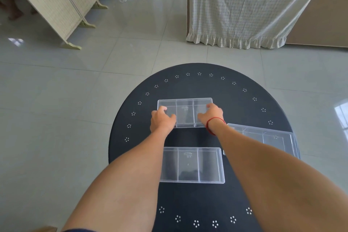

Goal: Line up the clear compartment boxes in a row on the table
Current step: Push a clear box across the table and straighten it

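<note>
Three clear compartment boxes lie on a round black table (244, 103). The far box (185, 112) sits at the table's middle, its long side across my view. My left hand (162, 121) grips its left end and my right hand (211, 115), with a red string at the wrist, grips its right end. A second box (194, 165) lies nearer to me, parallel to the first, partly under my left forearm. The third box (267, 138) rests at the right edge of the table, slightly turned, with my right forearm across its near corner.
The table top has a ring of small white dot clusters around its rim. Beyond it is a pale tiled floor, a folding screen (56, 5) at the far left and a cloth-draped stand (244, 9) at the far right.
</note>
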A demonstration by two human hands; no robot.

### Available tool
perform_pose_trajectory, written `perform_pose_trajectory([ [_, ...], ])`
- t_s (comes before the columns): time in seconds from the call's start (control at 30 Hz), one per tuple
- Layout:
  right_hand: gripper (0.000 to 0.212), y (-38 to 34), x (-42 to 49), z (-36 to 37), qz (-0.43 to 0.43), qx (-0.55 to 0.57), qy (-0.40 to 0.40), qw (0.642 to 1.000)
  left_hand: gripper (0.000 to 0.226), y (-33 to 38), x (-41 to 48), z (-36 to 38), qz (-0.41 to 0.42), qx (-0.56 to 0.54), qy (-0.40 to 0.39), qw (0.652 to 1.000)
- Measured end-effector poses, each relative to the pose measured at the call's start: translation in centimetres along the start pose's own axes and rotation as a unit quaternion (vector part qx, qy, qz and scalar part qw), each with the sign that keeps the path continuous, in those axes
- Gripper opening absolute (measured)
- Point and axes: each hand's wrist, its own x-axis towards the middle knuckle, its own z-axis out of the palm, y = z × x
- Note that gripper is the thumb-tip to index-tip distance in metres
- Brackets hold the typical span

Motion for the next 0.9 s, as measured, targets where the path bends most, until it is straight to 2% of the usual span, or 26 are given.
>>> perform_pose_trajectory([
  [0.1, 0.062, -0.6, 0.2, 0.1, -0.092, -0.131, 0.025, 0.987, 0.058, 0.5, -0.1, 0.4, 0.087, 0.077, 0.03, 0.993],
  [0.2, 0.067, -1.0, 0.7, 0.4, -0.16, -0.187, -0.021, 0.969, 0.06, 1.0, 0.1, 0.9, 0.145, 0.137, -0.018, 0.98],
  [0.33, 0.072, -0.6, 1.5, 1.0, -0.147, -0.255, -0.086, 0.952, 0.061, 0.7, 1.1, 1.6, 0.139, 0.205, -0.085, 0.965],
  [0.9, 0.074, -5.9, 8.3, 0.7, -0.138, -0.236, -0.072, 0.959, 0.064, 5.3, 10.1, 0.3, 0.149, 0.206, -0.107, 0.961],
])
